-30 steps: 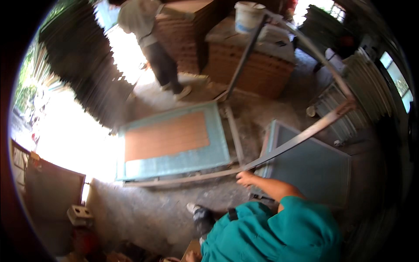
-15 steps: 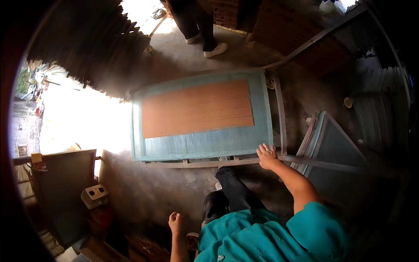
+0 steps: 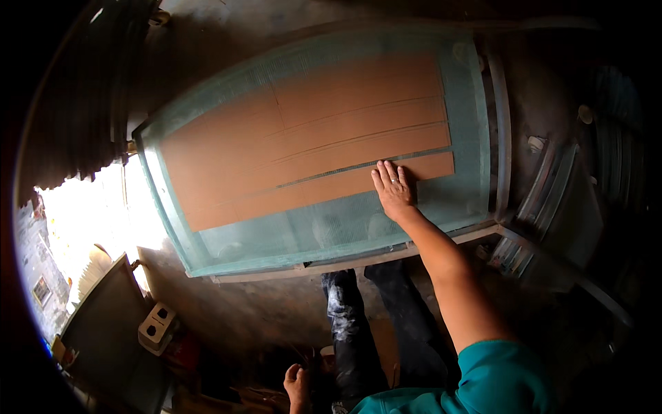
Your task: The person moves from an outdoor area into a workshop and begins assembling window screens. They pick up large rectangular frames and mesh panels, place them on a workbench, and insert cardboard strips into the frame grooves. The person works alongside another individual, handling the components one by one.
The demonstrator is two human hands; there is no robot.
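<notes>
wide pale-green mesh-covered bench (image 3: pixel 455 200) fills the upper centre of the frame, tilted. on it lie long flat brown cardboard-like strips (image 3: pixel 310 148), side by side, touching, spanning left to right. right hand (image 3: pixel 393 190), centre right: grip open, palm flat, fingers spread, pressing the lowest strip near its right end. left hand (image 3: pixel 298 383), bottom centre: loosely curled, well apart from the bench; cannot tell if it holds anything. small grey block (image 3: pixel 156 326), lower left, on the floor.
</notes>
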